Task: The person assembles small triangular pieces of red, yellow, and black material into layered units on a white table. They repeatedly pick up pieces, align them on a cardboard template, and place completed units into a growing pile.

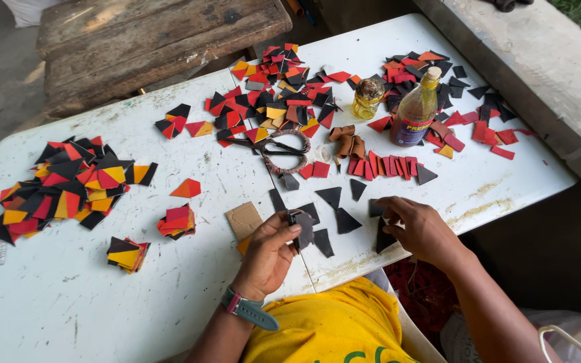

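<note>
Person in a yellow shirt sits at a white table (68, 296), seen from above. Left hand (268, 254), teal watch on the wrist, is closed around a dark grey leather piece (304, 228), thumb and fingers pinching it just above the table's near edge. Right hand (419, 227) lies palm down, fingers loosely spread, pressing on a black piece (383, 238) flat on the table; not gripping it. Between and just beyond the hands, several black triangles (334, 196) lie loose. A brown cardboard square (244, 220) sits just left of the left hand. Further back: scissors (274, 146), a row of red strips (388, 166), a glue bottle with yellow liquid (415, 111), a small jar (368, 97). Big heap of red, orange, black pieces (68, 185) at far left, small stacks (128, 254) near it, another spread (277, 87) at the table's back.
</note>
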